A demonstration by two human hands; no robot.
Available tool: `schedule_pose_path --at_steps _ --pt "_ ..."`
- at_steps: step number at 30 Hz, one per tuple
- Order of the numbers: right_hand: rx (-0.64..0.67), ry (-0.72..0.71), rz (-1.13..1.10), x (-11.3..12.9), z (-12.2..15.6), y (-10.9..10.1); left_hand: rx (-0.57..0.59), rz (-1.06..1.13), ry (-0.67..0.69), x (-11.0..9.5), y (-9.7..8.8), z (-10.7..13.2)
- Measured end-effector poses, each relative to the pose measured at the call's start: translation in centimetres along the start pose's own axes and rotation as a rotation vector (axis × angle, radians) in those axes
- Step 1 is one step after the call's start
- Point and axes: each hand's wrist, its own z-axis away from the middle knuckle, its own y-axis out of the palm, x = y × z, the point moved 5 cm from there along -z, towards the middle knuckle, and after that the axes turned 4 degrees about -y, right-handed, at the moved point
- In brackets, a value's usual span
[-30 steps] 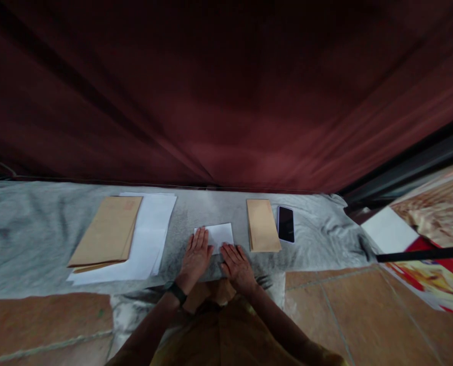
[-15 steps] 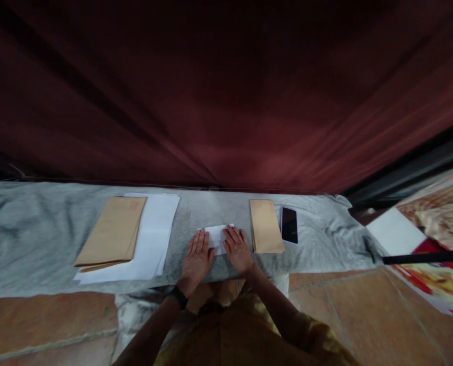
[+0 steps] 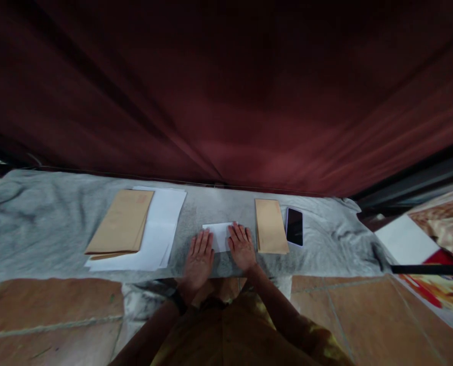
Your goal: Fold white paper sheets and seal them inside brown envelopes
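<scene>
A small folded white sheet of paper (image 3: 220,237) lies flat on the grey cloth, between my two hands. My left hand (image 3: 199,259) rests palm down at its left edge, fingers stretched out, a dark band on the wrist. On the right edge of the paper, my right hand (image 3: 243,249) lies flat with its fingers extended. Both hands cover parts of the paper's sides. Just right of my right hand sits a stack of brown envelopes (image 3: 271,226). Larger brown envelopes (image 3: 121,221) lie to the left, on top of white paper sheets (image 3: 161,223).
A phone (image 3: 295,226) lies face up beside the smaller envelopes. Grey cloth (image 3: 329,239) covers the long, narrow surface. A dark red curtain (image 3: 226,127) hangs along its far edge. On the right are a black bar (image 3: 432,270) and a printed sheet (image 3: 447,295) over the tiled floor (image 3: 348,310).
My left hand has slid down and slightly back from the paper, showing more of its left side. My right hand stays on the right edge. The whole view has shifted slightly.
</scene>
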Motion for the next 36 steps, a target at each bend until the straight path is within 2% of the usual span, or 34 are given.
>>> schedule_pose_path --at_steps 4,7,12,16,19,22,27,30,36 --pt "0.001 -0.007 -0.005 0.0 0.1 0.0 0.115 0.005 0.236 -1.8 0.3 1.8" --pt "0.005 -0.015 -0.003 0.0 0.1 0.0 0.146 0.0 0.313 -1.0 0.2 2.9" --pt "-0.003 -0.019 0.029 0.0 0.1 0.1 0.09 -0.026 0.317 2.0 -0.3 4.2" --pt "-0.007 -0.027 0.075 0.0 0.2 0.1 0.0 -0.091 0.344 2.5 -1.2 4.9" --pt "-0.011 -0.035 0.093 0.0 0.2 0.1 0.008 -0.105 0.302 2.0 -1.8 3.8" --pt "-0.023 -0.034 0.097 0.1 0.2 0.0 0.051 -0.094 0.225 1.3 -2.1 1.0" --pt "-0.035 -0.045 0.098 0.1 0.2 -0.1 0.129 -0.118 0.091 1.0 -1.2 -2.9" --pt "-0.035 -0.047 0.095 0.0 0.2 0.0 0.153 -0.117 0.063 1.0 -0.3 -3.3" --pt "-0.025 -0.045 0.093 -0.2 0.4 0.2 0.174 -0.097 0.071 0.2 0.3 -2.0"
